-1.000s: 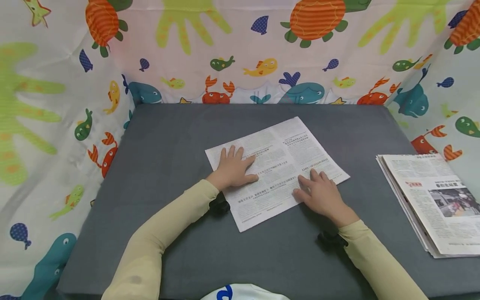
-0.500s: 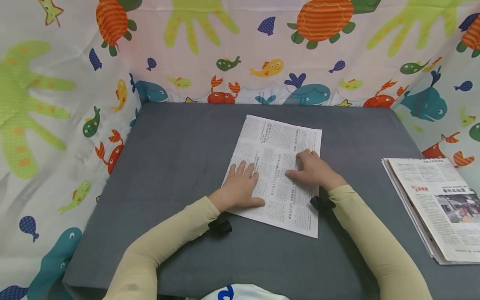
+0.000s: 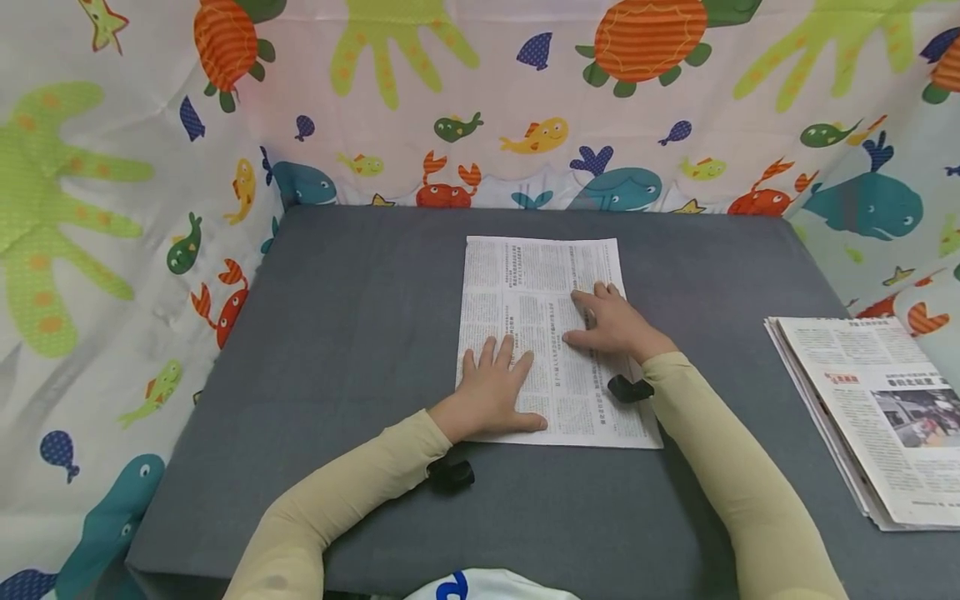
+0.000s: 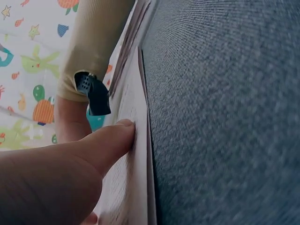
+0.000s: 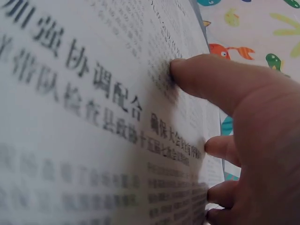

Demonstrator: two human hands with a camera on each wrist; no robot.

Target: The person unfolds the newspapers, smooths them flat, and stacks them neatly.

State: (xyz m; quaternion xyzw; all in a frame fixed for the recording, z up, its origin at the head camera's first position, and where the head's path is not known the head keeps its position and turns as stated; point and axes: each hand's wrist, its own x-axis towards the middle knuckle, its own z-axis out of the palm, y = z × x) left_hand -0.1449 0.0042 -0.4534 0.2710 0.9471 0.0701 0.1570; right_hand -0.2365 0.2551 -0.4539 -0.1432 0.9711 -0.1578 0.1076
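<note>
A folded newspaper [image 3: 536, 275] lies flat on the grey table, its long sides running away from the person. My left hand [image 3: 491, 387] rests on its lower left part with the fingers spread. In the left wrist view the thumb [image 4: 112, 140] presses on the sheet near its layered edge [image 4: 149, 173]. On the right half of the page is my right hand [image 3: 615, 321], thumb and fingers apart, fingertips on the print. The right wrist view shows that thumb [image 5: 201, 75] touching the newsprint [image 5: 108, 154]. Neither hand grips anything.
A stack of newspapers [image 3: 862, 417] lies at the table's right side. The grey table [image 3: 360, 317] ends at a patterned cloth backdrop [image 3: 420, 83] behind and at both sides. A small black camera [image 3: 450, 477] sits at the left wrist, another black camera [image 3: 628, 389] at the right.
The folded newspaper has turned clockwise under both hands, from slanted to nearly straight. The right hand has moved forward and slightly left; the left hand has come back toward the person and right.
</note>
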